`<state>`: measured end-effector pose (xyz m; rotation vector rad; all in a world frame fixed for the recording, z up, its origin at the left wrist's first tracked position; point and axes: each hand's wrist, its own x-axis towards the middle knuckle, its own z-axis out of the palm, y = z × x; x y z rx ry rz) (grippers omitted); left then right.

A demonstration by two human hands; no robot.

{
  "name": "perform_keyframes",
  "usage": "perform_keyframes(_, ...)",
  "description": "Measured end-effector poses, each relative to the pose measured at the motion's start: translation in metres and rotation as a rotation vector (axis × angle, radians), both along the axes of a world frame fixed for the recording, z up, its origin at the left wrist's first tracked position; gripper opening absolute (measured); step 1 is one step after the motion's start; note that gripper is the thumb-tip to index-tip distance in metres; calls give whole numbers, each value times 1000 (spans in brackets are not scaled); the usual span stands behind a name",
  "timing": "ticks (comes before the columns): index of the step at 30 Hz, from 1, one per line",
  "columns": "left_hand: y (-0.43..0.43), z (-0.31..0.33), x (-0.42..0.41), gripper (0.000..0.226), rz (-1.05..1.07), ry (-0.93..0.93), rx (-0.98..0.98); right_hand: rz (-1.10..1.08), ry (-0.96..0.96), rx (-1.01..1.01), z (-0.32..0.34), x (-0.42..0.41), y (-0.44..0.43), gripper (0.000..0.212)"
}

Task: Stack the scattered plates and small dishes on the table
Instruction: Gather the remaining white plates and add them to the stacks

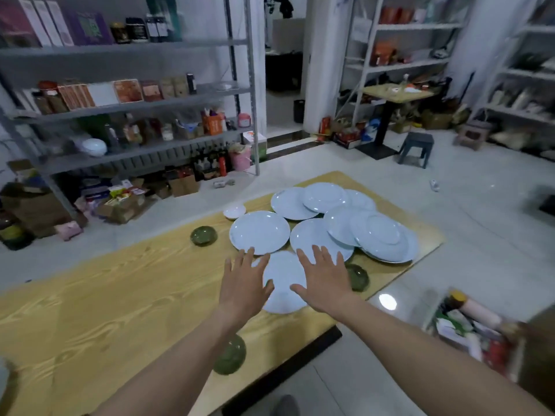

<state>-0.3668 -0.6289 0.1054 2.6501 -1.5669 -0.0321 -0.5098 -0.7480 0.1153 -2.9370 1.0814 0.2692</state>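
Note:
Several pale blue plates lie scattered and partly overlapping at the far right of the wooden table (90, 310). The nearest plate (282, 280) lies flat between my hands. My left hand (244, 283) hovers over its left edge, fingers spread, holding nothing. My right hand (326, 279) is over its right edge, also open. Another plate (259, 232) lies just beyond, with one more (318, 238) to its right. A small white dish (235, 211) sits behind them. Small green dishes stand at the left (204, 235), at the right (357, 276) and under my left forearm (229, 354).
The table's right edge runs close to the plates, with tiled floor beyond. A box of clutter (471, 331) stands on the floor at the right. Metal shelves (129, 106) full of goods line the wall behind, and a grey stool (416, 148) stands farther back.

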Motion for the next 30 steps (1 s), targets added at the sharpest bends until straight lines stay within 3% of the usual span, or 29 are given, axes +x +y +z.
perform_keyframes(11,-212,-28,-24,62,-128,115,-68,-186,-27,67,-13,-33,-180,78)
perform_keyframes(20,-320,-47,-40,63,-133,220,-33,-280,-49,159,-32,-61,-301,78)
perform_keyframes(26,-382,-70,-67,66,199,706,-83,-491,-238,471,-54,-81,-379,80)
perform_keyframes(30,-413,-86,-85,69,442,861,-113,-714,-484,766,-70,-97,-424,76)
